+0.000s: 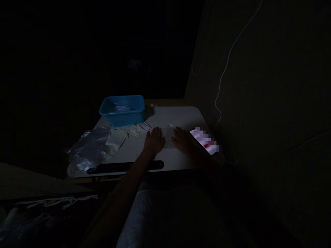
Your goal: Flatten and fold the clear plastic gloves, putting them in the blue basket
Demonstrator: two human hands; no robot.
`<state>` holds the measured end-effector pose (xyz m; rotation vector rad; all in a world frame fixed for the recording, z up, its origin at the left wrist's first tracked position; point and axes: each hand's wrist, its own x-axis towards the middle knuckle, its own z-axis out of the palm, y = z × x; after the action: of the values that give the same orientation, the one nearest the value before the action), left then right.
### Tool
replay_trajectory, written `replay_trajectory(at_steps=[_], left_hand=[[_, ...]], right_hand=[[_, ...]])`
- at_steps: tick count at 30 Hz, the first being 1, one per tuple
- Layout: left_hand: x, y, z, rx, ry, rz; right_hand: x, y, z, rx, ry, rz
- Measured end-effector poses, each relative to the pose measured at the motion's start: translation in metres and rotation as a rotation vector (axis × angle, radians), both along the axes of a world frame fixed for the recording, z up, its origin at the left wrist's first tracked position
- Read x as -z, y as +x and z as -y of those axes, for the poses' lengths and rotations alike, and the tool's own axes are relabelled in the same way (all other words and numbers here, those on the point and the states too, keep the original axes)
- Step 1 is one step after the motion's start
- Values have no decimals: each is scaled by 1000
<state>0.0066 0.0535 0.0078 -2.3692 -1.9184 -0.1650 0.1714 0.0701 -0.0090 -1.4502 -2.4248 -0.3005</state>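
Observation:
Both hands rest on a small white table (pixel 178 115) in dim light. My left hand (pixel 154 141) lies flat, fingers extended away from me, at the left edge of a clear plastic sheet or bag (pixel 168 139). Across from it, my right hand (pixel 181 139) lies on the right side of the same plastic, fingers apart and pointing forward and left. The plastic looks thin and flat between the two hands. Whether anything is inside it I cannot tell.
A blue plastic basin (pixel 124 119) stands at the back left with something pale inside. Crumpled clear plastic (pixel 90 148) and pale paper scraps (pixel 115 139) lie at left. A lit phone (pixel 204 140) is at the right edge. A white cable (pixel 227 58) hangs along the wall.

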Motion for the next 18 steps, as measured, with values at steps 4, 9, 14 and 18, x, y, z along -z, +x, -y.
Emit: replay_trajectory(at_steps=[4, 9, 14, 18], left_hand=[[-1, 0, 1, 1, 6, 2], [-2, 1, 2, -12, -12, -7], [-2, 1, 2, -9, 4, -26], [0, -1, 0, -8, -1, -21]], right_hand=[[-1, 2, 2, 60, -13, -2], [-1, 0, 5, 89, -20, 9], [2, 2, 4, 72, 30, 13], [4, 4, 2, 65, 45, 20]])
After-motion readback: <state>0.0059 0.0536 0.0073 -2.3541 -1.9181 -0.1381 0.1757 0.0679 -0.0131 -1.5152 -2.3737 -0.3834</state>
